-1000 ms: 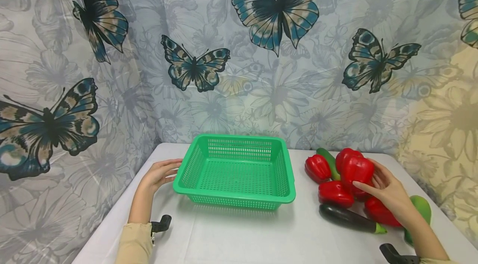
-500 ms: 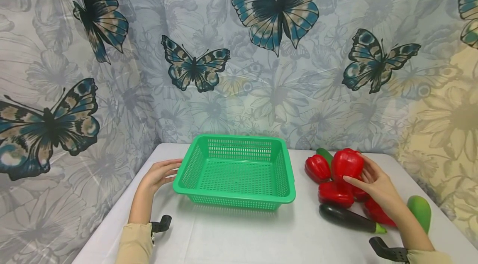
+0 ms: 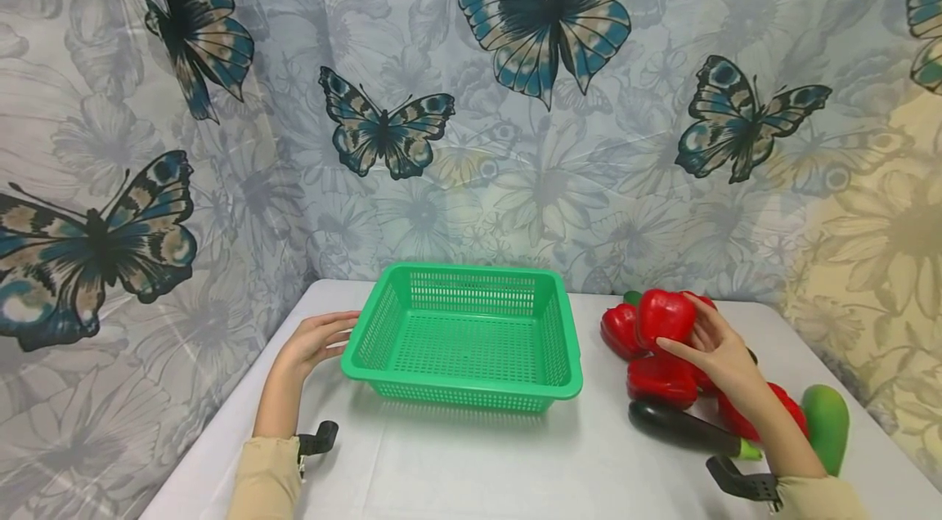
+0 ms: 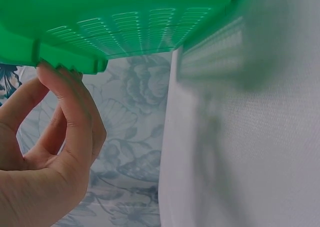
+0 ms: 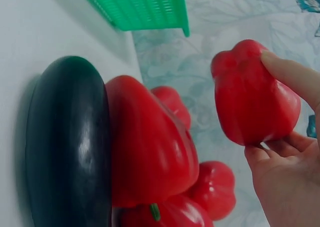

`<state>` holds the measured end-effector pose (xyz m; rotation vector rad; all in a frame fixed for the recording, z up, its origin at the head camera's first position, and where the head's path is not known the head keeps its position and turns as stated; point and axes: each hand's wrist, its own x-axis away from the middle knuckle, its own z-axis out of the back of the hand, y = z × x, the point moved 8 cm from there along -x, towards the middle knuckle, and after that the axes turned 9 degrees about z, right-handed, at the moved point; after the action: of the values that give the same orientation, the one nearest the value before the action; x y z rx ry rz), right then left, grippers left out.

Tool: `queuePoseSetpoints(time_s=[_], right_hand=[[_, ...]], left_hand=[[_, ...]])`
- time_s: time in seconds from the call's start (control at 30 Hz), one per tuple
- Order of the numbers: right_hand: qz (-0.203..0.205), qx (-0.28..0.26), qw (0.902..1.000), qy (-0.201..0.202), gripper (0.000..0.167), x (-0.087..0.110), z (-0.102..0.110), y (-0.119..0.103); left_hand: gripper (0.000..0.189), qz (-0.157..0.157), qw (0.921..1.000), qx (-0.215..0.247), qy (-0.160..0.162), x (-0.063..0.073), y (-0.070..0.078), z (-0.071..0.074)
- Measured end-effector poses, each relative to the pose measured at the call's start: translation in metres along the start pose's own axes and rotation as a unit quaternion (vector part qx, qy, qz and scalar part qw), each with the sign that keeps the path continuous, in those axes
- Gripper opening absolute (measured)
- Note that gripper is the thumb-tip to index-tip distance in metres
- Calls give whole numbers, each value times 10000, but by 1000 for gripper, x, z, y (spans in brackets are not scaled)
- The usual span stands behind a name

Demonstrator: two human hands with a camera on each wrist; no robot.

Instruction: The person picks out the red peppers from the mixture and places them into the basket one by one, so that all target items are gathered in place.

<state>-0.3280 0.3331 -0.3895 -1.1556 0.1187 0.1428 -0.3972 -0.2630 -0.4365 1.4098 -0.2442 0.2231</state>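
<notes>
My right hand (image 3: 724,352) holds a red bell pepper (image 3: 665,319) between thumb and fingers, raised over the other vegetables. In the right wrist view the held bell pepper (image 5: 254,97) is off the table, with the thumb along one side and the fingers beneath. At the left end of a green plastic basket (image 3: 464,391), my left hand (image 3: 312,347) has its fingertips right at the rim. The left wrist view shows those loosely bent fingers (image 4: 75,112) meeting the rim's outer edge (image 4: 65,57). Inside, the basket shows only its bare slotted floor.
Below the right hand lie several red bell peppers (image 3: 662,383), with a dark eggplant (image 3: 684,428) in front. A green mango-like item (image 3: 827,426) sits by the right forearm. Another green vegetable (image 3: 633,298) peeks out behind. A butterfly-patterned cloth (image 3: 515,201) hangs behind the white table (image 3: 471,463).
My right hand has carried the bell pepper leftward, toward the basket. The green item by the right forearm shows more fully now. My left hand and the basket have stayed in place.
</notes>
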Motion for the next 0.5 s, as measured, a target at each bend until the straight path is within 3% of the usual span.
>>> queuePoseSetpoints(time_s=[0.33, 0.5], right_hand=[[31, 152, 9999, -60, 98, -8, -10, -6], [71, -92, 9999, -85, 98, -11, -17, -11]], left_hand=[[57, -36, 10000, -54, -9, 1, 2, -1], [57, -17, 10000, -41, 16, 0, 1, -1]])
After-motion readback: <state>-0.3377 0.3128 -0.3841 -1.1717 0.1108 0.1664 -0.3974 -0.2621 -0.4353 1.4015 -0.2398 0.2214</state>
